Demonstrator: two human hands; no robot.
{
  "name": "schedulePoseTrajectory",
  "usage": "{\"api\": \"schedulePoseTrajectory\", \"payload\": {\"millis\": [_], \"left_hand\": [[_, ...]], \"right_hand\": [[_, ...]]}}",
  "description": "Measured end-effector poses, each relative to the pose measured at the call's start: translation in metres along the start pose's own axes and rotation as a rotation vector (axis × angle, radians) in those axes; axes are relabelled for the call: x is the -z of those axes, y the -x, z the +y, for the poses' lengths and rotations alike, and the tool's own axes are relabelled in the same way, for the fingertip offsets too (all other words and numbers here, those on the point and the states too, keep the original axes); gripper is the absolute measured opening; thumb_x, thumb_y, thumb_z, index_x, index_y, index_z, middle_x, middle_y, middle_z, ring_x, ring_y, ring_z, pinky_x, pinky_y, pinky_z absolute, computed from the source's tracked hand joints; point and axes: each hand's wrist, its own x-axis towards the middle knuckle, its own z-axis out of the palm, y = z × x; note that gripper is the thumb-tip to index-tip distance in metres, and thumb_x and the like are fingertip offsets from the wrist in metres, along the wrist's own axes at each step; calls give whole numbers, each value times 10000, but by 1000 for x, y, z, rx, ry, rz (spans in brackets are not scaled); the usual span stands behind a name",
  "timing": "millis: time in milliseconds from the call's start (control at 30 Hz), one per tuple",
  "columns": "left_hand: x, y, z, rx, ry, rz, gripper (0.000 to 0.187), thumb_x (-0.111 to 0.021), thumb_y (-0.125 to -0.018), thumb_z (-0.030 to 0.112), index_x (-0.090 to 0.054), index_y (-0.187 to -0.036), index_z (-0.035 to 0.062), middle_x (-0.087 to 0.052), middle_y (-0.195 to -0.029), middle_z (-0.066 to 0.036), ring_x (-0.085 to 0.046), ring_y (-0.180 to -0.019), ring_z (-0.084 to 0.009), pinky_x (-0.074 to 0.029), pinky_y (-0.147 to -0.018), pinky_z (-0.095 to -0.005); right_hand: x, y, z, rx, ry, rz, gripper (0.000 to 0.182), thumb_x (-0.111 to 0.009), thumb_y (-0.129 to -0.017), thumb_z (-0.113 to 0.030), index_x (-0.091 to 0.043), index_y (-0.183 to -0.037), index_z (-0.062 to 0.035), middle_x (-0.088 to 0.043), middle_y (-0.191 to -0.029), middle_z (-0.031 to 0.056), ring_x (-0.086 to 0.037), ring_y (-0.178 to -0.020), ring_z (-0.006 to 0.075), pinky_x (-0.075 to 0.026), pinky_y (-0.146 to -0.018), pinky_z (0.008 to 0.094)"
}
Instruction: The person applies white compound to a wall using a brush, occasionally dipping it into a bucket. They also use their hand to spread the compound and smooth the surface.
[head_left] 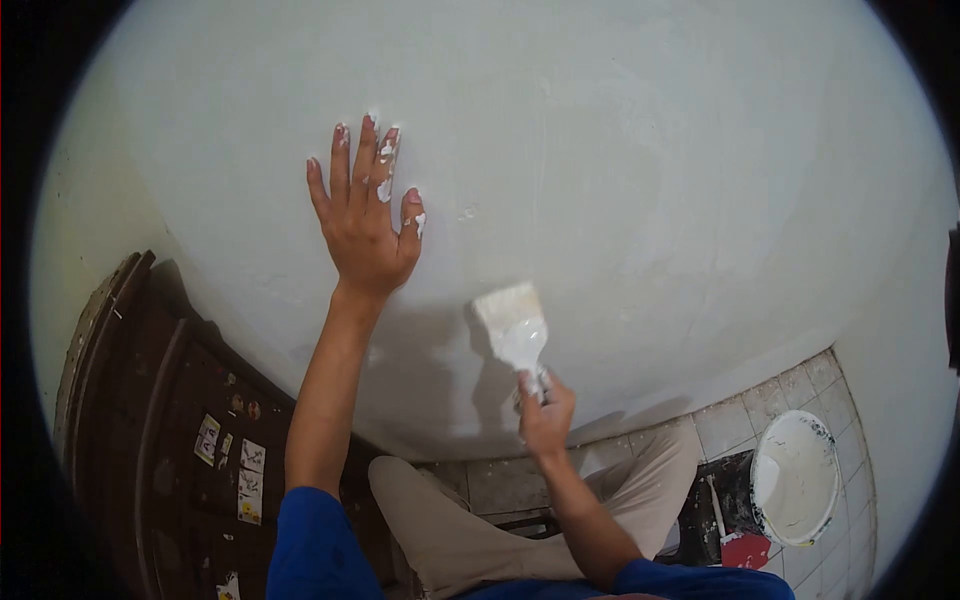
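Observation:
My left hand [365,225] lies flat against the pale wall [620,180], its fingers spread and spotted with white paint. Lower and to the right, my right hand [546,415] is wrapped round the handle of a wide paintbrush [518,335]. White paint coats the brush, and its bristles point up toward the wall, close to the surface. A shadow of the brush falls on the wall just left of it.
Dark brown wooden furniture with stickers [250,480] stands at the left. On the tiled floor [725,425] at the lower right is a white bucket [800,475] with pale paint inside. Beside it lie a red-and-white tool [742,550] and a dark paint-spotted object [730,485].

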Motion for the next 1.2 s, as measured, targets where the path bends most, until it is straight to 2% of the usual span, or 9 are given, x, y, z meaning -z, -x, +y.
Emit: {"api": "schedulePoseTrajectory", "payload": {"millis": [133, 233, 367, 533, 633, 833, 967, 1033, 1200], "left_hand": [[-1, 0, 0, 8, 1, -6, 539, -493, -848, 182, -426, -1368, 56, -391, -1444, -129, -271, -1377, -354, -75, -1123, -527], [-1, -2, 6, 9, 14, 10, 540, -494, -843, 174, -428, -1365, 52, -393, -1442, -132, -265, -1378, -359, -72, -1121, -534], [-1, 2, 3, 17, 27, 4, 549, -496, -830, 170, -431, -1360, 42, -393, -1441, -139, -256, -1381, -365, -69, -1117, -545], [-4, 5, 2, 26, 8, 18, 519, -489, -840, 233, -475, -1333, 72, -408, -1439, -98, -275, -1382, -322, -74, -1126, -525], [-6, 5, 4, 31, 20, 29, 525, -492, -839, 229, -467, -1339, 72, -410, -1438, -100, -272, -1383, -324, -75, -1125, -527], [-12, 6, 16, 82, 29, 79, 543, -506, -826, 214, -458, -1349, 75, -409, -1439, -104, -269, -1385, -329, -68, -1124, -530], [-11, 7, 18, 64, 37, 59, 536, -503, -840, 209, -447, -1356, 72, -399, -1443, -113, -265, -1383, -339, -71, -1121, -535], [-6, 8, 15, 41, 31, 6, 528, -485, -872, 205, -417, -1377, 70, -378, -1451, -133, -251, -1385, -356, -83, -1115, -544], [-6, 17, 9, 20, 29, 11, 503, -512, -831, 212, -506, -1319, 86, -420, -1436, -73, -290, -1379, -293, -114, -1134, -477]], "right_hand": [[-2, -69, -93, 294, -66, 82, 242, -543, -933, -178, -612, -886, 49, -463, -595, -1, -398, -601, 48, -353, -513, 245], [-5, -103, -120, 358, -11, 95, 233, -544, -928, -168, -597, -845, 43, -469, -590, 23, -394, -600, 63, -352, -512, 264], [-13, -82, -72, 347, 68, 138, 237, -562, -912, -172, -604, -846, 51, -484, -583, 54, -407, -594, 70, -367, -515, 282], [11, -2, 29, 38, 53, 120, 211, -552, -931, -169, -617, -884, 26, -469, -610, -35, -414, -535, 38, -335, -476, 217], [31, -10, -2, 27, -31, 98, 239, -561, -919, -167, -639, -981, 50, -483, -606, -39, -408, -582, 22, -335, -500, 209], [11, -98, -132, 363, -115, 69, 252, -548, -929, -184, -600, -862, 53, -459, -579, -6, -367, -581, 53, -321, -489, 253], [-7, -93, -84, 346, 77, 140, 262, -533, -929, -187, -593, -857, 58, -446, -569, 48, -370, -575, 74, -337, -491, 289], [-10, -56, -30, 257, 74, 145, 276, -536, -948, -210, -578, -797, 16, -436, -572, -43, -382, -542, 39, -299, -466, 246], [1, 34, 50, -38, 85, 65, 233, -535, -940, -174, -586, -850, 35, -442, -599, -48, -374, -557, 33, -294, -472, 229]]}}
